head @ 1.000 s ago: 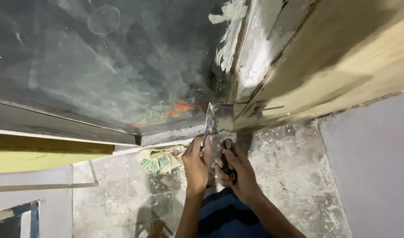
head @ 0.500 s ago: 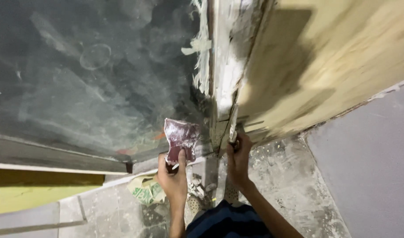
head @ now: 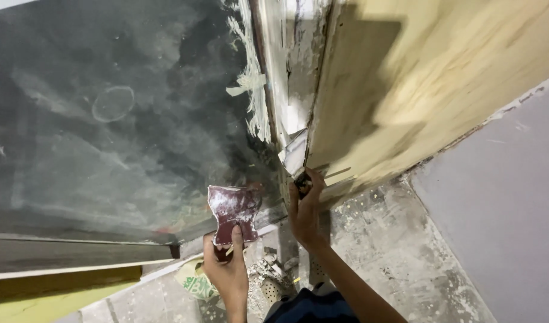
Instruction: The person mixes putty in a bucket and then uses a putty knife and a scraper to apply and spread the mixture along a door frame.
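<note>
— Start nearest the camera: what does the left hand (head: 226, 272) carry?

— A broad putty knife (head: 233, 207), its reddish blade smeared with pale filler. The grip is closed around the handle, thumb laid along the front, and the blade fans upward in front of the dark dusty glass pane (head: 113, 119), not touching the joint.

— And the right hand (head: 304, 209)?

— A little farther out, and higher. Its grip is wrapped tight on the dark handle of a second, narrower scraper (head: 293, 157). That pale blade angles up and to the left, its edge lying against the seam where the white-smeared frame post (head: 286, 72) meets the plywood panel (head: 418, 84).

— So which hand is nearer the seam?

— The right, plainly; its blade is already on it. The seam's long axis runs away from the person, up the picture, and the scraper lies roughly along that line. The broad knife sits just to the left of the right hand, near it but apart.

— Anything underfoot?

— A speckled, filler-spattered floor (head: 394, 251), and a green-patterned crumpled bag (head: 193, 282) just beside the left wrist.
</note>
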